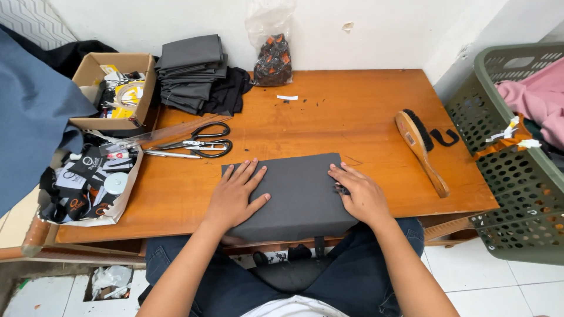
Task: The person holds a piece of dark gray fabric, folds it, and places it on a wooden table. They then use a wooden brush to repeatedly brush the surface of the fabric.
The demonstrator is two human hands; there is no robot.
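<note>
A folded dark grey piece of cloth (299,194) lies at the near edge of the wooden table (352,111), slightly overhanging it. My left hand (235,196) rests flat on its left part, fingers spread. My right hand (361,194) lies on the cloth's right edge, fingers curled over the border and pinching it at a small dark tab. Black-handled scissors (202,144) lie just beyond the cloth to the left.
A stack of folded grey cloths (191,73) stands at the back. A cardboard box (114,88), a clear ruler (161,135) and a pile of labels (88,182) fill the left. A wooden brush (420,149) lies right; a green basket (511,164) stands beside the table.
</note>
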